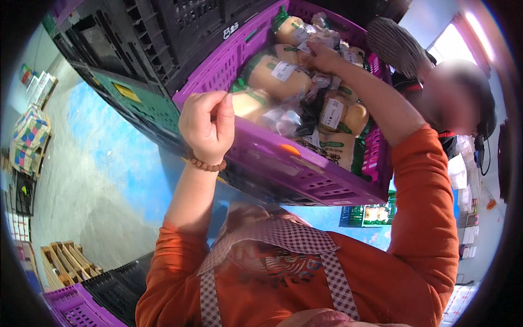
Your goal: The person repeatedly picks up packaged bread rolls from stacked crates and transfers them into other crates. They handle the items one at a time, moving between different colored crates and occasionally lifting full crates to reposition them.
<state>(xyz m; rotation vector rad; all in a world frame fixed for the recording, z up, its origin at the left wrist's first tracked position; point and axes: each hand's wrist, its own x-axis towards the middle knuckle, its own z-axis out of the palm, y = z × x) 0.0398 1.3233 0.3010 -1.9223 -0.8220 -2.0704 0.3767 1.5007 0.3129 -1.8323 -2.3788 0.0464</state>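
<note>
A purple plastic crate [286, 153] stands before me, filled with bags of pale yellow produce [282, 79]; the bags have green ends and white labels. My left hand [208, 124], a beaded bracelet at its wrist, is curled at the crate's near left rim. Its thumb and forefinger come together beside a pale bag [247, 102] with green print; whether they pinch its plastic cannot be made out. Towards the far side of the crate, my right hand [322, 57] reaches down onto the bags and clear wrapping. Its fingertips are partly hidden among them.
Black crates [188, 28] are stacked beyond and left of the purple one, with a green crate panel [135, 106] among them. Another person [453, 98] with a striped sleeve is close at right. Wooden pallets [67, 261] and a purple crate [81, 306] lie lower left; a green crate [378, 214] sits on the floor.
</note>
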